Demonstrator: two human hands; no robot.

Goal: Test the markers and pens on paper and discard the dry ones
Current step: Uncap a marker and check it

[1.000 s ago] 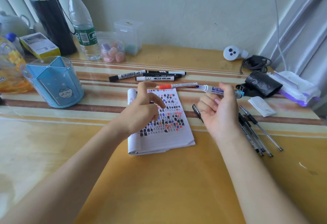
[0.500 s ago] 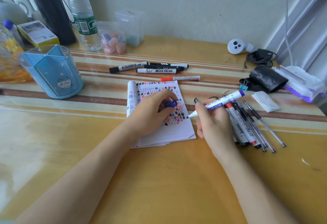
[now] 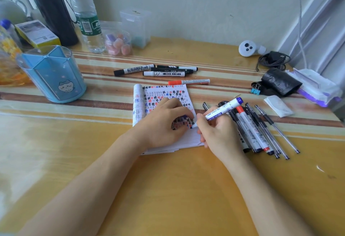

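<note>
A small notepad (image 3: 164, 94), covered in black, red and blue test marks, lies at the middle of the table. My left hand (image 3: 160, 123) rests on the pad with its fingers curled, and a blue cap (image 3: 185, 118) peeks out at the fingertips. My right hand (image 3: 218, 133) grips a white marker with a blue end (image 3: 224, 109), its tip touching the pad's lower right corner. Three black-capped whiteboard markers (image 3: 155, 69) and a red-capped marker (image 3: 188, 82) lie beyond the pad. A pile of markers and pens (image 3: 261, 129) lies just right of my right hand.
A blue pen holder (image 3: 54, 75) stands at the left, with bottles, a black flask (image 3: 52, 10) and small boxes behind it. At the right lie binder clips (image 3: 254, 90), a black pouch (image 3: 280, 82), a tissue pack (image 3: 317, 90), a folded tissue (image 3: 278, 106) and a white device (image 3: 248, 48).
My right hand turned the blue marker tip-down and brought it onto the pad's lower right corner. My left hand, with the cap, settled onto the pad.
</note>
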